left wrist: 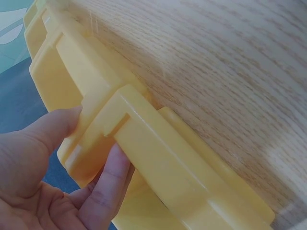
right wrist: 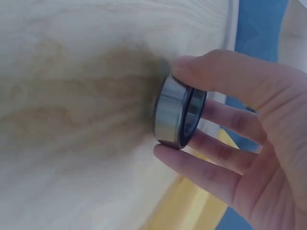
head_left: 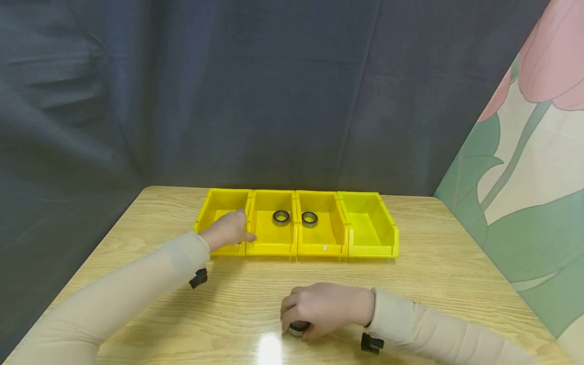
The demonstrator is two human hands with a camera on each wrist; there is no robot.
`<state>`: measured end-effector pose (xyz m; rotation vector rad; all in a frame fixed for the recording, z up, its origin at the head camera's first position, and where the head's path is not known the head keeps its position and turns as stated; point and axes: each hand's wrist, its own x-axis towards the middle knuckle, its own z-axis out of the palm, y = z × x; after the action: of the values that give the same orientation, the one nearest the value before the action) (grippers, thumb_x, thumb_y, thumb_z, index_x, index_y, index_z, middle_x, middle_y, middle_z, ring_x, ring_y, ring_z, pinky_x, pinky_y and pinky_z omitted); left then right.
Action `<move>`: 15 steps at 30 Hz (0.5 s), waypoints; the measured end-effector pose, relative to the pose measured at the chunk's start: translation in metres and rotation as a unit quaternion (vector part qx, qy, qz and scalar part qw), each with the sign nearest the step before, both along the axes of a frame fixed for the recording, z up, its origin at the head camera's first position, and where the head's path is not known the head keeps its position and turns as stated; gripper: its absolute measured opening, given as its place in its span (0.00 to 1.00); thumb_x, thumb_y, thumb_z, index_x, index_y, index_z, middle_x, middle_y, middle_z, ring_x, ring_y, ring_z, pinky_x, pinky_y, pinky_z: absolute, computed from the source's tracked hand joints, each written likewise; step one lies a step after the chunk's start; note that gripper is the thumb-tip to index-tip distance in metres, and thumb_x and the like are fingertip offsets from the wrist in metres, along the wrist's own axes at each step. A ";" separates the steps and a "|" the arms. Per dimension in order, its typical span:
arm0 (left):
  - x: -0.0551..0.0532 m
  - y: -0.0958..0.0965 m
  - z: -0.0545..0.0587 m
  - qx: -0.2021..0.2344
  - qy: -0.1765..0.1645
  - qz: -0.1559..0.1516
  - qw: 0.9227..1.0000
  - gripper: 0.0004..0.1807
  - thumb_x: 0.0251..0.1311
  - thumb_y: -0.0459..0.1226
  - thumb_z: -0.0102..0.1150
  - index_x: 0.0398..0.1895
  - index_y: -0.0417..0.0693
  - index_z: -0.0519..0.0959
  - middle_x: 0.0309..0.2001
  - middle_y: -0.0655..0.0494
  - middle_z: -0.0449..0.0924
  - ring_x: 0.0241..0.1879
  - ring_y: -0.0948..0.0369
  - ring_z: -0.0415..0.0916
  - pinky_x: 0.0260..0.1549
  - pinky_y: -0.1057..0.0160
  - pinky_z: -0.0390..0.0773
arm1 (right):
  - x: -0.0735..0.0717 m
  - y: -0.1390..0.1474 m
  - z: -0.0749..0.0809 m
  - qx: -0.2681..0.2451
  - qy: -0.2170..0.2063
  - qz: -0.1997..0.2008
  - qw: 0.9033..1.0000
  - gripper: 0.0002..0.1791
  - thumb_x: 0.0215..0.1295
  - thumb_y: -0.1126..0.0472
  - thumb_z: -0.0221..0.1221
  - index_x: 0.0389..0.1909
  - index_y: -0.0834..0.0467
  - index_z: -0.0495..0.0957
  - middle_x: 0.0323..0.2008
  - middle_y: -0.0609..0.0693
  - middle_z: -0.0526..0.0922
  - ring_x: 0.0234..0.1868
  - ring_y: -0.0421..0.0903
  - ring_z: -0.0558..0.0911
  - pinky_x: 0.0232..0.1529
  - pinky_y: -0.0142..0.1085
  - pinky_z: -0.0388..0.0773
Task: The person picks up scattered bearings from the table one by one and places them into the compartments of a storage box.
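My left hand is at the divider between the leftmost yellow bin and the second bin. In the left wrist view, its thumb lies on one side of the adjoining bin walls and its fingers on the other, pinching them. Low over the table, my right hand grips a ball bearing by its rim, thumb opposite the fingers. The bearing appears tilted, touching or close to the tabletop. One bearing lies in the second bin, another bearing in the third bin.
The rightmost bin completes a side-by-side row on the wooden table. A dark curtain hangs behind the table, and a flower-patterned wall stands at the right. A small white spot marks the third bin's front lip.
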<state>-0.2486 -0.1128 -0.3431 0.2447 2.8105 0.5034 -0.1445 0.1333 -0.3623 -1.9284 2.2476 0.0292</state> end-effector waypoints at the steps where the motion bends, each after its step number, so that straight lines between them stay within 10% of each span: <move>1: 0.000 0.000 0.000 0.000 0.000 0.000 1.000 0.47 0.59 0.46 0.66 0.69 0.25 0.53 0.26 0.50 0.77 0.23 0.60 0.72 0.23 0.66 0.70 | -0.001 0.002 0.003 -0.002 -0.010 -0.006 1.000 0.17 0.57 0.56 0.68 0.49 0.45 0.81 0.50 0.39 0.79 0.50 0.34 0.76 0.46 0.19 0.71; 15: 0.003 0.001 0.003 0.005 0.000 -0.001 1.000 0.43 0.58 0.46 0.67 0.65 0.27 0.58 0.25 0.51 0.76 0.22 0.60 0.72 0.21 0.67 0.68 | -0.057 0.050 0.086 -0.069 -0.083 -0.167 0.980 0.16 0.56 0.64 0.67 0.46 0.51 0.82 0.46 0.43 0.81 0.41 0.40 0.77 0.42 0.31 0.77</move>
<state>-0.2460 -0.1118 -0.3401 0.2488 2.8085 0.5177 -0.2011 0.1835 -0.2764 -1.5184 2.4788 -0.3272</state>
